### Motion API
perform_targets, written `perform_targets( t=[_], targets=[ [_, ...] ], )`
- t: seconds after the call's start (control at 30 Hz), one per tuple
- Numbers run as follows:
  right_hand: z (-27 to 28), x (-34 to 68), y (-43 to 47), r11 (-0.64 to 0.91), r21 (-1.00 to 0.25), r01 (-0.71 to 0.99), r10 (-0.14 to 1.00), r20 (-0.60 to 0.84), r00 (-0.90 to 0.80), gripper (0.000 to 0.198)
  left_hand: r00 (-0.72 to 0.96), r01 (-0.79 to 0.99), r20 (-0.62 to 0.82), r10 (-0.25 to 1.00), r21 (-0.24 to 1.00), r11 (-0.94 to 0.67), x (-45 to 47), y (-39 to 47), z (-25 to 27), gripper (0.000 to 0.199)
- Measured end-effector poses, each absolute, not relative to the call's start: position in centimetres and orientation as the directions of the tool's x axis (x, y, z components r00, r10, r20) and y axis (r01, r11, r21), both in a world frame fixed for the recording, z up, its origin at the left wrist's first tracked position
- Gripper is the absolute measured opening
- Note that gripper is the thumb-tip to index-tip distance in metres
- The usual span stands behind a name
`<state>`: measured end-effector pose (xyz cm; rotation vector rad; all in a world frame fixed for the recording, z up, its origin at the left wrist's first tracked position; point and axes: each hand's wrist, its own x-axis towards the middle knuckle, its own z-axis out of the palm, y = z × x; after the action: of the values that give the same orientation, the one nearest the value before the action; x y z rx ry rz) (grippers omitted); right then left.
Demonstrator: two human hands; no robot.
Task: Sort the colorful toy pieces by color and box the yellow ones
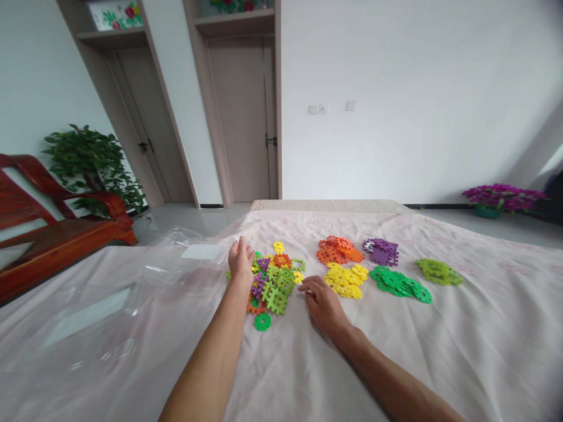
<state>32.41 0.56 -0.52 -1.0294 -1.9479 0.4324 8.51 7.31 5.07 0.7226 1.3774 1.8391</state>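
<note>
My left hand (241, 258) is at the left edge of a mixed pile of plastic building pieces (276, 287), its fingers stretched upward and nothing visible in them. Light green, purple, orange, yellow and green pieces overlap in that pile. To its right is my right hand (324, 305), palm down with fingers loosely bent and apart, holding nothing that I can see. Its fingertips are close to a yellow flower-shaped piece (298, 277). A round green piece (263, 322) lies at the pile's near edge.
Sorted heaps lie to the right: orange (338, 251), yellow (346, 280), purple (382, 252), green (400, 283) and light green (438, 272). Clear plastic containers (176, 258) stand on the left of the cloth-covered table (484, 340). A wooden bench (65, 217) is beyond.
</note>
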Motion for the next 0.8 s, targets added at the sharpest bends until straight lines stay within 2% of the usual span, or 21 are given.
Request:
perform_targets(
  t=[0.07,0.13,0.23,0.37,0.6,0.63,0.8],
  targets=[
    [-0.6,32.4,0.6,0.607,-0.622,0.494,0.791,0.532,-0.302,0.035,-0.599,-0.397,-0.057,0.799,0.887,-0.235,8.1,7.0,6.1,0.061],
    [-0.6,32.4,0.6,0.614,-0.620,0.489,0.787,0.526,-0.322,0.035,-0.615,-0.484,-0.128,0.778,0.840,-0.245,7.4,6.8,6.9,0.061],
    [-0.6,32.4,0.6,0.614,-0.620,0.488,0.788,0.517,-0.335,0.034,-0.628,-0.509,-0.196,0.753,0.835,-0.207,6.6,6.3,7.6,0.058],
    [-0.6,32.4,0.6,0.614,-0.610,0.501,0.788,0.507,-0.348,0.034,-0.632,-0.468,-0.176,0.755,0.863,-0.190,6.2,5.3,7.9,0.056],
    [-0.2,32.4,0.4,0.607,-0.614,0.505,0.794,0.492,-0.357,0.032,-0.636,-0.251,-0.014,0.771,0.949,-0.190,4.9,2.8,10.3,0.052],
    [-0.2,32.4,0.3,0.607,-0.613,0.505,0.794,0.490,-0.359,0.031,-0.621,-0.106,0.057,0.782,0.982,-0.155,4.2,2.2,10.8,0.049],
    [-0.2,32.4,0.4,0.609,-0.604,0.514,0.793,0.471,-0.387,0.030,-0.664,0.168,0.197,0.721,0.979,-0.113,-2.3,-1.5,13.0,0.036]
  ],
)
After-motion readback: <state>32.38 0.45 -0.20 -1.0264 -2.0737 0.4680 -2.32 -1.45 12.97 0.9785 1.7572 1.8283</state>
